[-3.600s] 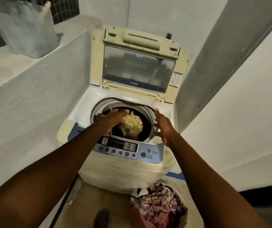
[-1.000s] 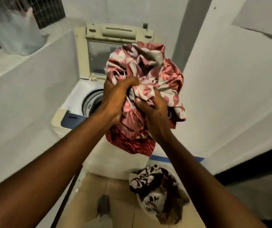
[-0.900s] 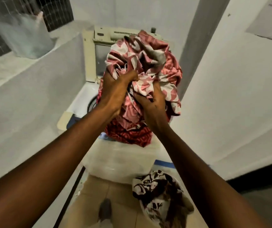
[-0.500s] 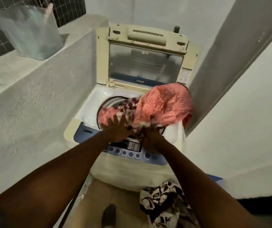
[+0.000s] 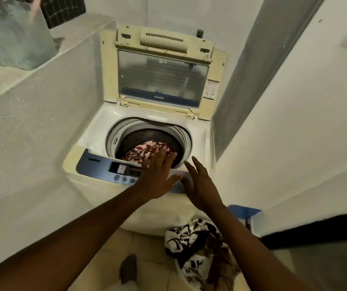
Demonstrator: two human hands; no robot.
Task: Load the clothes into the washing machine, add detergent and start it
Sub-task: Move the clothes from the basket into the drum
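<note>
A top-loading washing machine (image 5: 92,139) stands ahead with its lid (image 5: 162,66) raised. The red and white patterned cloth (image 5: 141,152) lies inside the dark drum. My left hand (image 5: 157,177) hovers over the blue control panel (image 5: 99,166) at the drum's front rim, fingers spread, holding nothing. My right hand (image 5: 199,181) is just to its right, over the panel's right end, also spread and empty. A basket on the floor holds black and white patterned clothes (image 5: 195,246), below my right forearm.
A concrete half wall (image 5: 32,127) runs along the left of the machine, with a translucent plastic container (image 5: 15,34) on its ledge. A white wall (image 5: 294,133) closes in on the right. A foot (image 5: 128,267) shows on the tiled floor.
Both hands carried the red patterned cloth up from the basket, pushed it into the drum and let go. They have now drawn back to the control panel, empty.
</note>
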